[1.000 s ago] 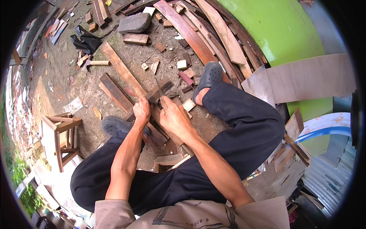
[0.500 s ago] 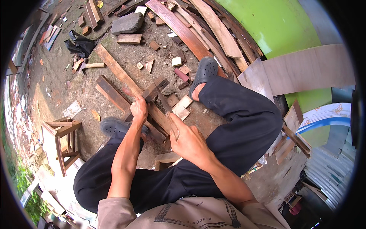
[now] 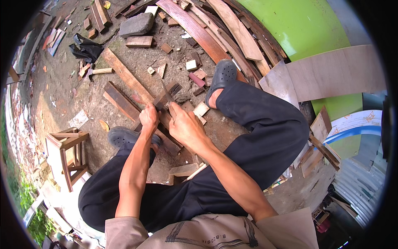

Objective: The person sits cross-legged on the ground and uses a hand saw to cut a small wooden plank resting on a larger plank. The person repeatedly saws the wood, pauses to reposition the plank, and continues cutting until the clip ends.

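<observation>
My left hand (image 3: 149,117) is closed around the near end of a short dark piece of wood (image 3: 173,90), which lies crosswise over a long plank (image 3: 127,75) on the ground. Closed on a handsaw (image 3: 166,91), my right hand (image 3: 187,129) is just to the right of the left one. The saw's narrow blade points away from me and crosses the dark piece; the fist covers its handle. Beside the long plank lies a second dark beam (image 3: 122,101), partly under my left hand. How deep the blade sits in the wood cannot be made out.
My shoes (image 3: 225,74) flank the work. A hammer (image 3: 99,71), a grey stone block (image 3: 137,25) and wood offcuts (image 3: 139,41) lie beyond. A small wooden frame (image 3: 70,145) stands at left. Long boards (image 3: 199,35) and a green panel (image 3: 309,27) are at far right.
My right hand has pushed the saw forward and to the left, closer to the dark wood. The left hand stays on the wood, with almost no movement.
</observation>
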Motion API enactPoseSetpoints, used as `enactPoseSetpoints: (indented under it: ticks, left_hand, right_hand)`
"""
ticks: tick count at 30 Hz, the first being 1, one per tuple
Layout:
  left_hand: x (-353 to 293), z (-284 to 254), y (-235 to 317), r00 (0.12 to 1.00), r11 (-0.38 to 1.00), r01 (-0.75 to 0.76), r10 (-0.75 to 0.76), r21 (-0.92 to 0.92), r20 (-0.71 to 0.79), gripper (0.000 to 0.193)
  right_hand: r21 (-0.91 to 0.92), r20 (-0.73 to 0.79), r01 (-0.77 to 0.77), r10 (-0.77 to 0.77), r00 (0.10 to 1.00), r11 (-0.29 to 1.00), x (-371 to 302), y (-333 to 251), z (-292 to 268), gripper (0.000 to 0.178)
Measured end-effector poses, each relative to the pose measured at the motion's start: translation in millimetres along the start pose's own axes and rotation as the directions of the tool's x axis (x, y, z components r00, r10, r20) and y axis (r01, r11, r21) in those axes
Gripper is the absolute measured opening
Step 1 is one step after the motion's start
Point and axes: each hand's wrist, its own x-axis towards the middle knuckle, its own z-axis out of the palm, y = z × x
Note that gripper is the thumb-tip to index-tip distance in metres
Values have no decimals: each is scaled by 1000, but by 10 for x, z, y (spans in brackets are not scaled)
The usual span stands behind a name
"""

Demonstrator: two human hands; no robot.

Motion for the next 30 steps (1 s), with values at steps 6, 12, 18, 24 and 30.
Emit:
enactPoseSetpoints:
  ticks: [6,12,18,24,30]
  left_hand:
    - [10,95,-123,999,999,52,-52,3,-9,54]
    - [-23,71,12,999,1000,22,-21,9,-29,52]
    - [-60,245,-46,986,996,83,-76,37,-151,54]
    - [-23,311,-29,982,996,3,13,85,-188,52]
    - [15,457,37,981,994,57,-40,89,-189,45]
  right_hand:
    - [-37,104,-45,49,993,998,-557,-323,-298,56]
    - [-10,65,-25,25,998,1000,63,-254,-47,51]
    - [-52,130,-80,86,988,995,-404,-471,-368,61]
    - [-27,74,-36,38,997,999,-165,-236,-149,55]
    - [-49,43,-40,42,998,998,-107,-334,-152,55]
